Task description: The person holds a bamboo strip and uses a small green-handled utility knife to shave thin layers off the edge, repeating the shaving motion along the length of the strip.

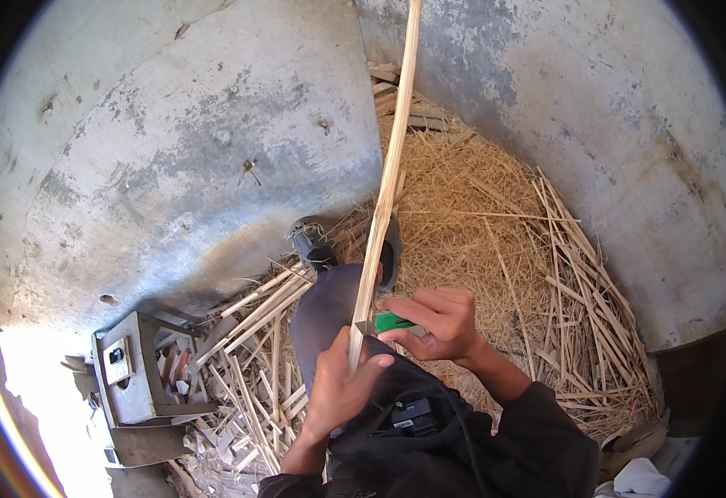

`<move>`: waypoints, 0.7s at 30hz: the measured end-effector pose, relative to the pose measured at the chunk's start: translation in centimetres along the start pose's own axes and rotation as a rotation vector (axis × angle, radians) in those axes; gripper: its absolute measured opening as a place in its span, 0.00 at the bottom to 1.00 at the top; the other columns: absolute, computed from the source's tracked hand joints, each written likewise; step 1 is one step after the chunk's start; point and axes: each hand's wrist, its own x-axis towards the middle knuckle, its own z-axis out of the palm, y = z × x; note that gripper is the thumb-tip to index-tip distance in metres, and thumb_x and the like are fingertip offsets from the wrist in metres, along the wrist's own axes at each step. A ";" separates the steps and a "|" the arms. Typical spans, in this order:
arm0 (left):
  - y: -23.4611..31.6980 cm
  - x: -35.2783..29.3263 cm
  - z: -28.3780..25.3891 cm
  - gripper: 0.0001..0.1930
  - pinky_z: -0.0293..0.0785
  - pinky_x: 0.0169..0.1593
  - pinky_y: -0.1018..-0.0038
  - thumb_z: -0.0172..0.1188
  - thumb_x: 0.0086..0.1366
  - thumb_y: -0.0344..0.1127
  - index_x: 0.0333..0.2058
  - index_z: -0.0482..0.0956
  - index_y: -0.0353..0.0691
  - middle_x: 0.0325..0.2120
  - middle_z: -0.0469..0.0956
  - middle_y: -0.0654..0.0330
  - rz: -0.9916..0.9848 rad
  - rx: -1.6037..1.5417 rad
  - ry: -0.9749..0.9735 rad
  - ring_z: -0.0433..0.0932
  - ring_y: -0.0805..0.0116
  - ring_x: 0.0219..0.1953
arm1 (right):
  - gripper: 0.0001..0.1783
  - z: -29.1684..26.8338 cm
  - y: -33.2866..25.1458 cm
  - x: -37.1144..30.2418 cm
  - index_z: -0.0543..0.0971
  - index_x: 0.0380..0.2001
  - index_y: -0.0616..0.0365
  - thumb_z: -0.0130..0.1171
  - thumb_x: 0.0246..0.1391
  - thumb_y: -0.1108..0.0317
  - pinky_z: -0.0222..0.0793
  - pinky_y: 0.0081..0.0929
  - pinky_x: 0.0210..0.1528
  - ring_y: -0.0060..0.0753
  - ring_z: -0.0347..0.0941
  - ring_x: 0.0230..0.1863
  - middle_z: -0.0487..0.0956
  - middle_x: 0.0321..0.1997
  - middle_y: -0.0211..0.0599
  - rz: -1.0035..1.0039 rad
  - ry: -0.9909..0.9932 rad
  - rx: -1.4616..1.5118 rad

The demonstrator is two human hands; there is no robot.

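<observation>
A long, pale wooden strip rises from my lap toward the top of the view, leaning slightly right. My left hand is closed round its lower end, with the thumb stretched along the right side. Between the fingers and thumb of my right hand is a green-handled knife. Its short metal blade meets the strip just above my left hand. How deep the blade sits in the wood cannot be made out.
Straw-like shavings cover the floor ahead, with thin wooden sticks piled along the right wall. More split sticks lie at the left, beside a worn wooden stool-like frame. Weathered walls meet beyond my feet.
</observation>
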 end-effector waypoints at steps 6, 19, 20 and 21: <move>0.2 -1.0 0.4 0.17 0.67 0.29 0.69 0.71 0.69 0.37 0.38 0.71 0.33 0.20 0.68 0.60 -0.018 0.177 -0.022 0.63 0.75 0.26 | 0.19 0.4 2.6 0.2 0.88 0.40 0.53 0.74 0.54 0.50 0.70 0.29 0.22 0.32 0.77 0.20 0.80 0.23 0.30 0.078 0.154 0.022; -1.9 -2.1 -0.1 0.24 0.61 0.27 0.72 0.61 0.74 0.54 0.35 0.72 0.36 0.18 0.65 0.64 0.047 0.205 0.033 0.62 0.77 0.23 | 0.19 -0.4 3.4 0.9 0.88 0.39 0.57 0.73 0.56 0.51 0.72 0.27 0.24 0.32 0.81 0.22 0.85 0.27 0.33 0.108 0.206 0.028; -1.8 -2.2 -0.2 0.24 0.61 0.27 0.72 0.61 0.74 0.54 0.35 0.72 0.36 0.18 0.65 0.64 0.046 0.205 0.034 0.62 0.77 0.23 | 0.20 -0.5 3.2 1.0 0.88 0.39 0.57 0.73 0.56 0.51 0.72 0.28 0.24 0.32 0.81 0.22 0.85 0.26 0.33 0.115 0.200 0.016; -1.6 -2.2 -0.4 0.18 0.64 0.28 0.67 0.62 0.73 0.44 0.36 0.70 0.34 0.19 0.68 0.56 0.031 0.227 0.008 0.65 0.63 0.22 | 0.20 -0.5 3.1 1.0 0.88 0.39 0.57 0.73 0.56 0.51 0.72 0.28 0.24 0.32 0.80 0.21 0.84 0.25 0.33 0.123 0.195 0.004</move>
